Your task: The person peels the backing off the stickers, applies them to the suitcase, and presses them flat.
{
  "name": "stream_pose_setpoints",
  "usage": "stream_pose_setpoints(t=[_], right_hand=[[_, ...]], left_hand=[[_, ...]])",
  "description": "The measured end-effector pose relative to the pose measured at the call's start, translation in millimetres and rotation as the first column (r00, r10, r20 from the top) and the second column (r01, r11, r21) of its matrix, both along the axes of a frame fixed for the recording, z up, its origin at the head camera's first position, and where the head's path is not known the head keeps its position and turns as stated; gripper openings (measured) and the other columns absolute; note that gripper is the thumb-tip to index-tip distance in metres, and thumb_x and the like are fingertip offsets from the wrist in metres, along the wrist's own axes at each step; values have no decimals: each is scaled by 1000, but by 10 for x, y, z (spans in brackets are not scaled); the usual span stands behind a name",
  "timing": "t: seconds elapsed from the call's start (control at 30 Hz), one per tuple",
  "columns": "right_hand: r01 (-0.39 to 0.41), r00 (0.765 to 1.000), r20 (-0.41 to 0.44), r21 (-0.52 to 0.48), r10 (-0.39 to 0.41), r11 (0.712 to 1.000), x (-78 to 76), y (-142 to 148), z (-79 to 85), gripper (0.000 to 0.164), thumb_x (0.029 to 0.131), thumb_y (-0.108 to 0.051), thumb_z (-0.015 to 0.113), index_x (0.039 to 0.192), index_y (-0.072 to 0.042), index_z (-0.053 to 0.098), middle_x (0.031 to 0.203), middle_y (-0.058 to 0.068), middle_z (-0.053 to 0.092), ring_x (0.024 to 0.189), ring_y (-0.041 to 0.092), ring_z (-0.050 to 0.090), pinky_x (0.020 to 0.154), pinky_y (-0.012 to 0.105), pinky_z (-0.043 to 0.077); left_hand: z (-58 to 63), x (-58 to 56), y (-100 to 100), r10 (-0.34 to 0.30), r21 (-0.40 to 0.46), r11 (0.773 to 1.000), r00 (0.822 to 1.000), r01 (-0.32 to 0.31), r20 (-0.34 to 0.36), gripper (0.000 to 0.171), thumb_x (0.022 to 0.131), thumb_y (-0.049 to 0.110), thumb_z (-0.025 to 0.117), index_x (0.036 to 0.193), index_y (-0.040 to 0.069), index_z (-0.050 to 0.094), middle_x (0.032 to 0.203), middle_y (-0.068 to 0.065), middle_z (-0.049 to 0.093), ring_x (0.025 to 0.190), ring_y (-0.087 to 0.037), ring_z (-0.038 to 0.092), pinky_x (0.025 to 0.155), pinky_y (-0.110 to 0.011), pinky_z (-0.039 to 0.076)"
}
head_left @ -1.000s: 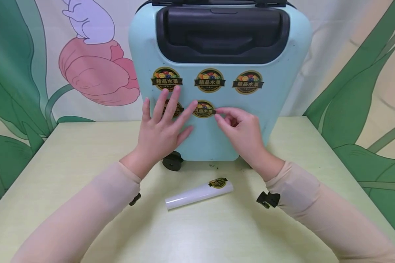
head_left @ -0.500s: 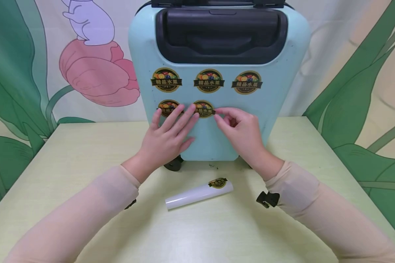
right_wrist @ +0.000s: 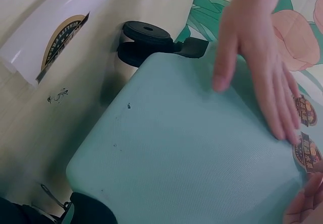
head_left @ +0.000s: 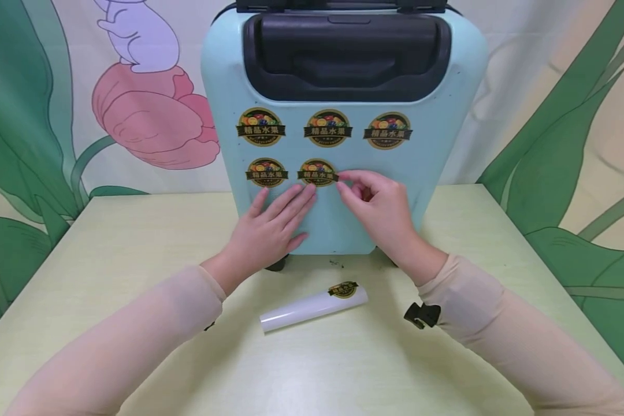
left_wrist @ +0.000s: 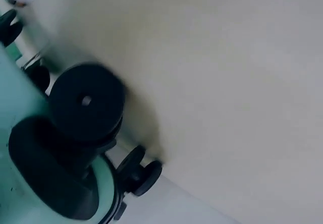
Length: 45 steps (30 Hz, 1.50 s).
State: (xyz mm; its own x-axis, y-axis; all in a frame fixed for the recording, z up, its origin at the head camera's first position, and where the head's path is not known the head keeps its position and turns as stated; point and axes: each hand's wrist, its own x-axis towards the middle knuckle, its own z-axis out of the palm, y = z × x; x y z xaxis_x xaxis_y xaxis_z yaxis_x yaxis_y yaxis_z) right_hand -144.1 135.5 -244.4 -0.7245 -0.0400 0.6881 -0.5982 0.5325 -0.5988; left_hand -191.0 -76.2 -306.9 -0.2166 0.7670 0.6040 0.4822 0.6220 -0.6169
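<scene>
A light blue suitcase stands upright on the table, bearing a row of three round fruit stickers and two more below. My right hand pinches the right end of the lower middle sticker between thumb and forefinger. Flat against the suitcase, my left hand has its straight fingertips at that sticker's lower edge. Left of it is the other lower sticker. The right wrist view shows the left hand from the side and the right hand's fingertips by the sticker.
A white roll of backing with one sticker on its end lies on the pale table before the suitcase. A black caster wheel fills much of the left wrist view. A patterned cloth hangs behind.
My left hand has come down from the upper left sticker across to the lower middle sticker's bottom edge, its spread fingers drawing together. The right hand keeps its pinch on the sticker's end.
</scene>
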Motion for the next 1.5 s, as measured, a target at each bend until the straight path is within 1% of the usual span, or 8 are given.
stream_pose_setpoints(t=[0.13,0.33,0.47,0.8,1.0,1.07,1.3,1.5], right_hand=[[-6,1000,3,-3,6,1000,-2,2,-11,12,84,-3,66,93,3,71,59,3,52,51,11,42,47,17,33],[-2,1000,-19,-7,2,1000,4,13,-8,12,83,-2,66,92,3,71,58,3,53,50,11,42,46,17,32],[-8,1000,-28,-1,8,1000,2,12,-3,12,83,-2,66,93,3,71,59,2,53,50,11,42,46,17,33],[-3,1000,-22,4,3,1000,-18,14,-32,12,83,-2,66,93,3,71,59,2,53,51,11,42,47,17,33],[-4,1000,-17,15,5,1000,-34,13,-63,12,83,-2,66,93,3,71,60,2,53,51,11,43,48,17,34],[-10,1000,-12,14,10,1000,-31,11,-63,13,83,-2,66,94,3,71,60,3,53,52,11,43,48,17,34],[-23,999,-24,-10,23,1000,-9,21,-28,13,82,-1,66,94,4,71,60,4,53,51,12,42,47,18,33],[-34,999,-35,2,34,999,-4,25,-22,13,83,-1,66,94,4,71,60,3,52,52,12,42,48,18,34]], left_hand=[[-13,-6,-19,-27,-23,999,1000,27,-6,69,93,51,43,147,10,28,154,-2,19,140,-18,19,110,-48,11],[243,-68,78,-55,101,993,998,57,-17,70,92,47,48,147,9,28,152,-5,26,139,-20,22,110,-49,8],[282,-68,136,-69,146,987,998,70,-11,72,92,48,49,146,5,28,149,-6,32,139,-21,21,110,-48,8],[105,-36,127,-20,64,998,1000,18,23,74,92,53,44,146,6,28,154,-6,19,140,-19,18,108,-46,18],[-67,-27,46,-53,-44,997,997,55,48,71,92,51,43,146,8,29,153,-4,21,140,-19,18,108,-46,20],[-32,-22,33,-71,-33,997,997,73,38,71,92,50,44,147,8,28,154,-5,17,140,-19,17,108,-48,18],[324,-93,166,-118,161,980,993,118,-10,70,91,47,50,146,8,31,154,-3,16,140,-19,17,110,-49,7],[299,-81,234,-69,169,983,998,67,6,71,92,49,48,147,8,28,152,-3,23,141,-18,14,111,-47,5]])
